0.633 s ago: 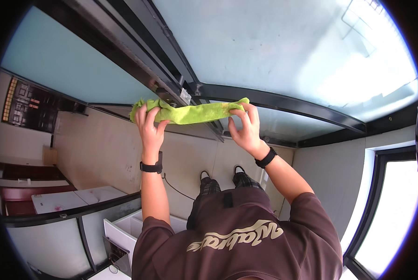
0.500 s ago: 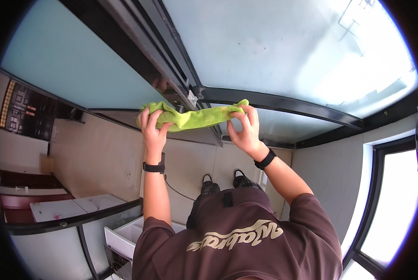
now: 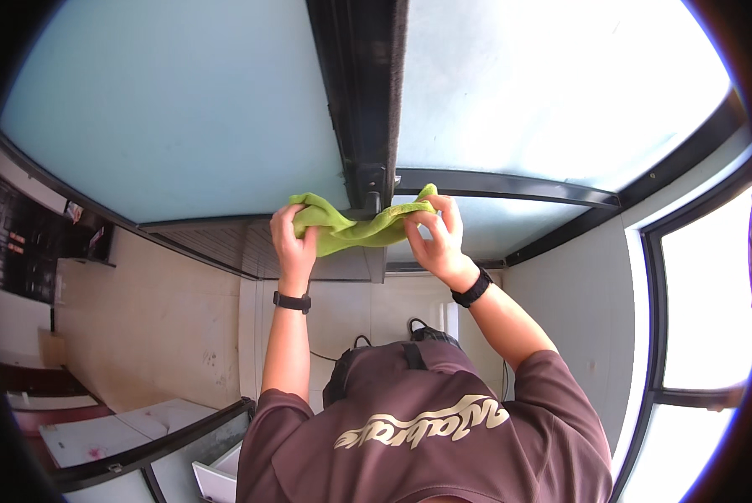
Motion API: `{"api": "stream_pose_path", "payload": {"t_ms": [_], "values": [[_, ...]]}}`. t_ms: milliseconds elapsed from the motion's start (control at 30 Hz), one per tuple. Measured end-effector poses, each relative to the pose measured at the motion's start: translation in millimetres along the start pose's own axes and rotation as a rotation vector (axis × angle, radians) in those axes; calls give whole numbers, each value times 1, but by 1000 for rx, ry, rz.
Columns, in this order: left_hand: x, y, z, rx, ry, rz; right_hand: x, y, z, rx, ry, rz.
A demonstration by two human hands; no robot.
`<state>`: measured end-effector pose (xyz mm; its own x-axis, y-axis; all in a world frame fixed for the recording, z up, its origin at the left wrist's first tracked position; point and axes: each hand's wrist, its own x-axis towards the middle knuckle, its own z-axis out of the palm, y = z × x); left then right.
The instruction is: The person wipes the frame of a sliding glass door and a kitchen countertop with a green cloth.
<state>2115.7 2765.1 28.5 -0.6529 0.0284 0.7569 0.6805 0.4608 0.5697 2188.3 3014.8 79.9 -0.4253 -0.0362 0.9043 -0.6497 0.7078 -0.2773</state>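
Note:
A bright green cloth (image 3: pixel 355 234) stretches between my two hands and sags a little in the middle. My left hand (image 3: pixel 292 250) pinches its left end, and a flap of cloth rises above the fingers. At the other end, my right hand (image 3: pixel 439 243) grips it between thumb and fingers, with a tip sticking up. The cloth lies against the dark door handle (image 3: pixel 372 202) on the edge of the black door frame (image 3: pixel 366 101); whether it is wrapped behind the handle is hidden.
Left of the frame is a frosted glass panel (image 3: pixel 174 109); a brighter glass pane (image 3: pixel 552 84) stands to the right, crossed by a dark rail (image 3: pixel 510 186). A white drawer (image 3: pixel 216 476) is at lower left. A window (image 3: pixel 711 285) is at far right.
The view has turned, so the door frame now stands nearly upright. My hands have come closer together, and the cloth has gone from stretched out to sagging against the handle.

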Motion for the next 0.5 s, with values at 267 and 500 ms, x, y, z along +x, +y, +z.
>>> {"api": "stream_pose_path", "payload": {"t_ms": [267,500], "values": [[-12,-33,-19,344,100,-62,-18,-12,21,-113,-125,147],[-18,-47,-19,169,144,-184,-41,-4,40,-222,-258,328]]}}
